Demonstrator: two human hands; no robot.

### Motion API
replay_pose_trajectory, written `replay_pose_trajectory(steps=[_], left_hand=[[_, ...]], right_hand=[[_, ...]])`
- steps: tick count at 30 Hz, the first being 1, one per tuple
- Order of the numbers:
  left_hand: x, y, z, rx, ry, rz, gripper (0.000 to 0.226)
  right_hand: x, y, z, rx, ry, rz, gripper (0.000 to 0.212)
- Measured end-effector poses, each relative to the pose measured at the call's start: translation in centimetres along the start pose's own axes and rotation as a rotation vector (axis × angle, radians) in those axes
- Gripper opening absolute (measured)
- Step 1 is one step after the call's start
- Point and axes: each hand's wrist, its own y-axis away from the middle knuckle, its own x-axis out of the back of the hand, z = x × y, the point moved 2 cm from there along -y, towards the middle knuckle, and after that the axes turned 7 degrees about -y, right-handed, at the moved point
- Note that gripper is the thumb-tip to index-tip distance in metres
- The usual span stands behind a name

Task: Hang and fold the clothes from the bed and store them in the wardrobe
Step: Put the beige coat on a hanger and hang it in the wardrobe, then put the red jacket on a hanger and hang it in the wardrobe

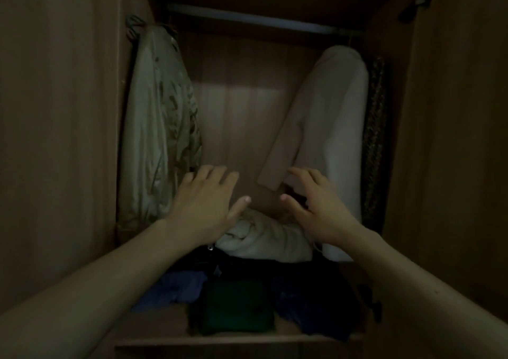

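I look into a dim wooden wardrobe (236, 105). A pale green jacket (156, 127) hangs at the left and a beige garment (327, 127) hangs at the right from the rail (247, 19). On the wardrobe floor lies a cream folded garment (264, 242) on top of dark clothes, with a green folded piece (236, 303) in front and blue pieces (176, 287) beside it. My left hand (204, 204) and my right hand (316, 204) hover just above the cream garment, fingers spread and holding nothing.
The wardrobe's side walls (55, 138) stand close on both sides. A dark patterned garment (376, 138) hangs at the far right. The shelf's front edge (220, 340) runs along the bottom. Hinges (417, 1) show at the upper right.
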Motion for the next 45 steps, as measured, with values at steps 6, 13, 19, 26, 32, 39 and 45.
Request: replay_pose_trajectory(steps=[6,13,19,26,32,39,45], left_hand=[[-1.2,4.2,3.0,-0.093,0.187,-0.085,0.077],[2.9,8.1,12.1,-0.267,0.416,-0.101,0.08],[9.3,10.6,22.7,-0.43,0.519,-0.105,0.071],[18.9,17.0,37.2,-0.627,0.599,-0.072,0.064],[25.9,26.1,49.7,-0.81,0.689,-0.115,0.063],[31.4,33.6,60.4,-1.045,0.798,-0.16,0.061],[34.7,39.0,67.6,-1.216,0.902,-0.193,0.059]], right_hand=[[2.2,8.6,-1.8,-0.146,0.135,-0.13,0.061],[10.1,18.1,-2.9,-0.324,0.304,-0.105,0.065],[18.7,28.9,-3.4,-0.488,0.402,-0.026,0.064],[30.3,44.9,-5.0,-0.682,0.478,0.101,0.063],[39.2,59.1,-8.3,-0.912,0.544,0.129,0.061],[46.8,72.0,-13.8,-1.1,0.61,0.28,0.058],[49.5,81.0,-17.3,-1.292,0.641,0.386,0.053]])
